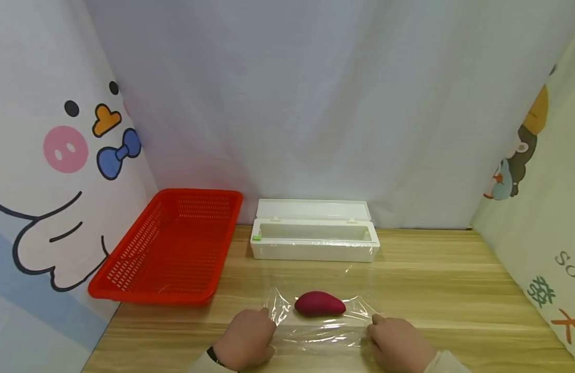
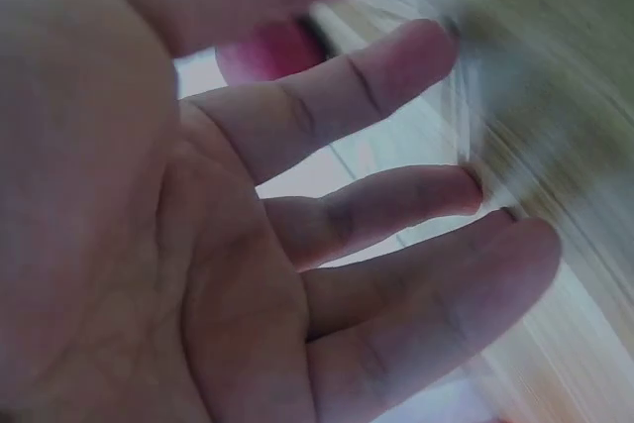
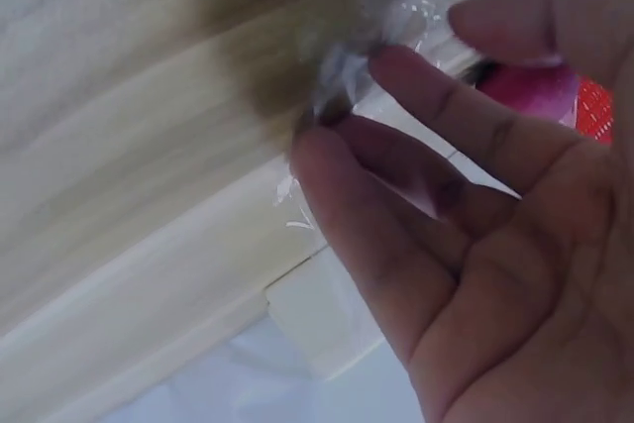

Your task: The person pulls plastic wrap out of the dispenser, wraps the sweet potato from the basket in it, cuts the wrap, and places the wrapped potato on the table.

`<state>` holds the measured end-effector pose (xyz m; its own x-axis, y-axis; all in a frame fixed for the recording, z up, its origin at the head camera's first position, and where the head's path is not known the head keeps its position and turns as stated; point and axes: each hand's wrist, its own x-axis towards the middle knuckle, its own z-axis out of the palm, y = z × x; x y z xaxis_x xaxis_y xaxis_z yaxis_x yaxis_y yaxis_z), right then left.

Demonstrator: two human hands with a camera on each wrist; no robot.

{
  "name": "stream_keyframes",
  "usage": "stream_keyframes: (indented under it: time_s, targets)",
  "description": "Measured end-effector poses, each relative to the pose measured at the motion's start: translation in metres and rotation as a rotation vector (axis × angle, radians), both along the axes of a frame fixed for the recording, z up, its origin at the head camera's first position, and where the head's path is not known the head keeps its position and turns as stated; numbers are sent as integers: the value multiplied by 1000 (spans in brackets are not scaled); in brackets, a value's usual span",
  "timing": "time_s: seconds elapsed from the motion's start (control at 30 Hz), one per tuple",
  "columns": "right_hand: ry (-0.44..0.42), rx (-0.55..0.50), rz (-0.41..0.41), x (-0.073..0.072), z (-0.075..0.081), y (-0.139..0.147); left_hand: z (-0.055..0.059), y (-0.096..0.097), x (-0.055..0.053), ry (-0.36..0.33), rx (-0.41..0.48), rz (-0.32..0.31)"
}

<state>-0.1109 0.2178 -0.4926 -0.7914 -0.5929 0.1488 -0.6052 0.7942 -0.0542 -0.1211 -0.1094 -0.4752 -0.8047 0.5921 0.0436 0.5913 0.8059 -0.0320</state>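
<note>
Film (image 1: 320, 331): clear, wrinkled, v. glossy.

Glossy plastic film (image 1: 322, 334), matt potato (image 1: 319, 304), smooth plastic box (image 1: 314, 223) at twelve o'clock, plastic basket (image 1: 152, 298) at ten, wood-grained table (image 1: 455, 290), cloth backdrop (image 1: 315, 119).

There is one white box (image 1: 315, 253), and it has one lid (image 1: 313, 209) and one small green piece (image 1: 256, 238). To the left of the box, there is one red basket (image 1: 184, 248). In front of the box are one purple object (image 1: 320, 304), one sheet of clear film (image 1: 324, 336), one left hand (image 1: 248, 336) and one right hand (image 1: 399, 342). Under the box, there is one table (image 1: 455, 290).
</note>
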Motion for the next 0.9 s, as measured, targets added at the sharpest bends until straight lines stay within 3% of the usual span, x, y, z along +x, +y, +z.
stream_keyframes:
  time_s: [0.07, 0.13, 0.43, 0.6, 0.83, 0.9]
  targets:
    - [-20, -7, 7, 1, 1, 1, 3, 1, 0, -53, 3, 20]
    - [-36, 1, 12, 1, 2, 2, 3, 2, 0, -59, -3, 25]
    - [18, 87, 48, -1, 2, -2, -3, 6, -3, 22, -63, 10]
    - [72, 132, 50, 1, 4, -5, -5, 7, -4, 132, -83, -17]
    - [154, 133, 58, -1, 5, -5, -2, 11, -5, 71, -111, 0]
    - [162, 135, 64, -3, 4, -4, -3, 12, -5, 110, -104, -9]
